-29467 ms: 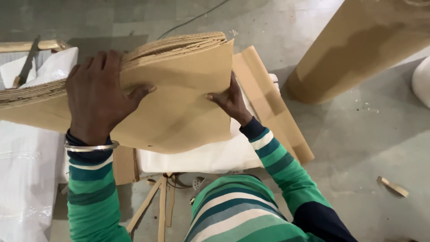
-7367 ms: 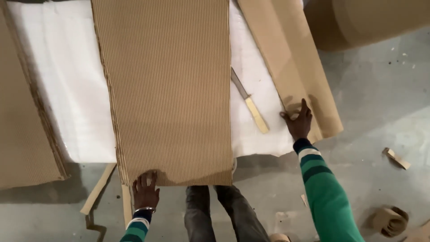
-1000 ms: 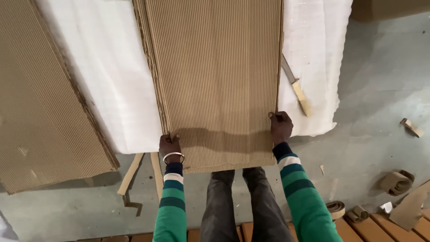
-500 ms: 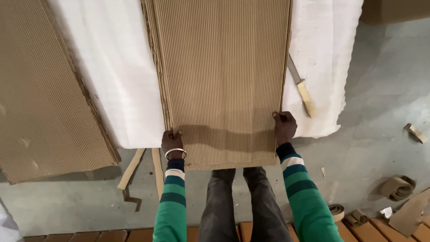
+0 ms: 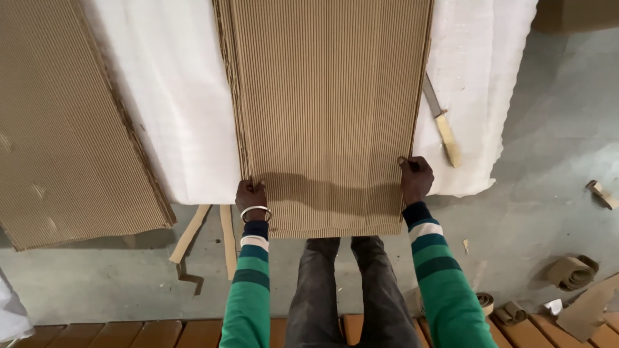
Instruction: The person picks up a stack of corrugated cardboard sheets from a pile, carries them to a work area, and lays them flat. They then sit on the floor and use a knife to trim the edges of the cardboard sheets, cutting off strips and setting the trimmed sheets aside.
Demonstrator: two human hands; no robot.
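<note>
Head view, looking straight down. Item one: stack of corrugated cardboard sheets (image 5: 329, 109), brown, flutes running away from the person, lying flat at the middle of the worktop, its near end overhanging the worktop's front edge above the person's legs. Left hand (image 5: 251, 195): at the stack's near left corner, fingers closed on the edge of the sheets, a metal bangle (image 5: 255, 211) at the wrist. Right hand (image 5: 416, 179): at the stack's right edge near the front corner, fingers curled around and gripping that edge. Both arms in green sleeves with dark and white stripes. Item two: white woven sheet (image 5: 174, 109) covering the worktop, showing on either side of the stack. Item three: knife (image 5: 442, 122) with pale wooden handle and narrow blade, lying on the white sheet just beside the stack's right edge, beyond the right hand, not touched. Item four: second pile of corrugated cardboard (image 5: 64, 129), at the left, set at an angle, well apart from both hands, its near end also overhanging. Item five: wooden strips (image 5: 206, 235) below the front edge, left of the left arm. Item six: grey concrete floor (image 5: 554, 167) at right, with curled cardboard offcuts (image 5: 570, 272) scattered near the lower right.
</note>
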